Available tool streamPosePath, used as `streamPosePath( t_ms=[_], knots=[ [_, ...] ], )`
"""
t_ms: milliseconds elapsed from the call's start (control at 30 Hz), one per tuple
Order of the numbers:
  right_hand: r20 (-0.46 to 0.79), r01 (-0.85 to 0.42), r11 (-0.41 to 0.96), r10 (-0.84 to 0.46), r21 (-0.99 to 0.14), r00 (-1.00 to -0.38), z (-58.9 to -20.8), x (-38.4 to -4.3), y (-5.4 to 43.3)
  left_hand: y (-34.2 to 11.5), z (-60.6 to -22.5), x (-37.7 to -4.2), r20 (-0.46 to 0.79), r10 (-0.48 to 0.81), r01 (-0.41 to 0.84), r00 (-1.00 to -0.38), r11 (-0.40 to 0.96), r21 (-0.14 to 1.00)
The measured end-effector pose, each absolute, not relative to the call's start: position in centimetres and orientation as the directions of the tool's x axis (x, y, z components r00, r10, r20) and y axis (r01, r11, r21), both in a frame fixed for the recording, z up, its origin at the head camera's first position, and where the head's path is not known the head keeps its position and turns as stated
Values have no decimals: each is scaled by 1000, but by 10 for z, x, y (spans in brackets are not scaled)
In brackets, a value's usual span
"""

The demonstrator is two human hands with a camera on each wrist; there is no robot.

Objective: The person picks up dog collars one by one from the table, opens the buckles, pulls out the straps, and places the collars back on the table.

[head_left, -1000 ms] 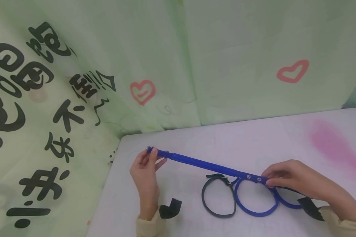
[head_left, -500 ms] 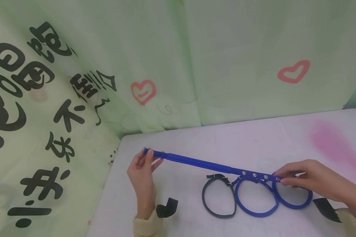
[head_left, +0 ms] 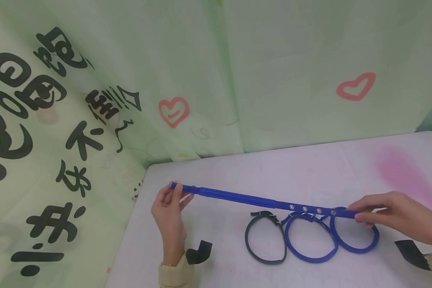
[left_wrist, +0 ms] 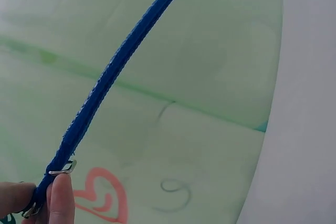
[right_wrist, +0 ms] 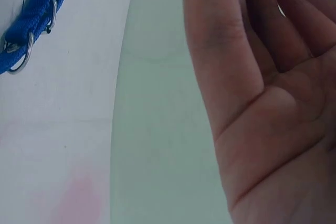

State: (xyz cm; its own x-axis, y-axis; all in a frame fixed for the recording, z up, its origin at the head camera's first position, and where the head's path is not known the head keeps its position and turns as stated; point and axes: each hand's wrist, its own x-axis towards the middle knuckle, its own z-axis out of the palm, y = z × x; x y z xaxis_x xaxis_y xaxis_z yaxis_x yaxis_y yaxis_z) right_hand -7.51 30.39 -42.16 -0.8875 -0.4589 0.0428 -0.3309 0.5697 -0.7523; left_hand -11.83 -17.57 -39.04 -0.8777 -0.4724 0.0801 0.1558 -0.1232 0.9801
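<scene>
A blue collar (head_left: 237,196) with metal eyelets is stretched out straight between both hands, over the table. My left hand (head_left: 170,210) pinches its buckle end between thumb and fingers; a metal buckle (left_wrist: 65,168) shows beside the fingertips in the left wrist view. At the strap's other tip, my right hand (head_left: 390,208) pinches it past the eyelets. Below lie several buckled collars in a row: a dark one (head_left: 273,262), a blue one (head_left: 311,261) and another blue one (head_left: 361,251), whose top is partly covered by the held strap.
The white table (head_left: 209,240) has a pink patch (head_left: 403,168) at its right. Behind it hangs a pale green curtain (head_left: 284,60) with hearts and black writing. A blue collar with a metal ring (right_wrist: 25,59) shows at the right wrist view's corner.
My right hand has slid rightward along the strap to its tip, uncovering more eyelets. My left hand has drifted slightly left and down, and the strap slopes less.
</scene>
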Motion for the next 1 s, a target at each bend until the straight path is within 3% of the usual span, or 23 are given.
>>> streamPosePath(
  t_ms=[600, 1000],
  knots=[
    [32, -316, 596, -437, -738, -899, -426, -79, 311, -178, -399, -121, -29, -417, 64, -908, -206, 976],
    [-56, -164, 745, -261, -646, -964, -418, -83, 306, -179, -406, -126, -27, -423, 50, -906, -169, 984]
  ],
)
